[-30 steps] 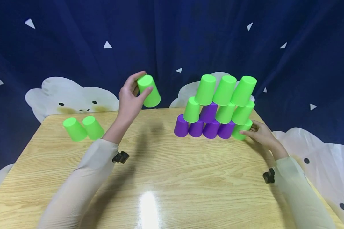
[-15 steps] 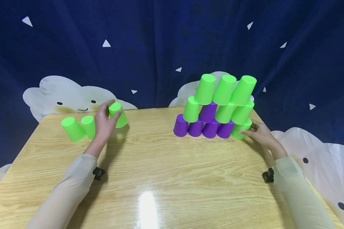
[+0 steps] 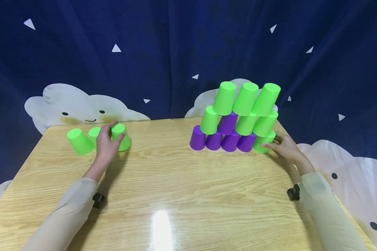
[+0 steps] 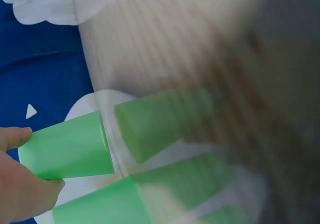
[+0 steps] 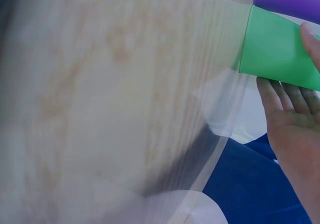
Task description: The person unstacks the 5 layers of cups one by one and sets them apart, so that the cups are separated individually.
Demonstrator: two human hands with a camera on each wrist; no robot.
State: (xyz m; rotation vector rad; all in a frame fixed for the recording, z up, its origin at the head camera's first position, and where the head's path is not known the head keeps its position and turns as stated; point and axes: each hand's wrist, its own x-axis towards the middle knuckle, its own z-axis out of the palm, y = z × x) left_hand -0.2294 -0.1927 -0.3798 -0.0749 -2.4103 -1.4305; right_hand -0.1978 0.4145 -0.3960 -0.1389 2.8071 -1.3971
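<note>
My left hand [image 3: 106,144] grips an upside-down green cup [image 3: 120,137] between thumb and fingers, at or just above the table. The same green cup [image 4: 67,146] shows in the left wrist view with its rim toward the tabletop. Just left of that hand stand two more green cups [image 3: 80,142], one partly hidden by the hand. My right hand [image 3: 286,148] holds the green cup [image 3: 264,142] at the right end of a stack's bottom row. In the right wrist view, thumb and fingers lie on opposite sides of this green cup [image 5: 280,46].
The stack has three rows of upside-down cups: purple cups [image 3: 197,138] at the bottom, a purple cup [image 3: 228,123] among green ones in the middle, and three green cups [image 3: 224,98] on top. Behind the wooden table [image 3: 188,195] hangs a blue curtain [image 3: 144,52].
My left hand has carried its green cup leftward and down, from above the table's back edge to beside the two green cups. The right hand and the stack have stayed in place.
</note>
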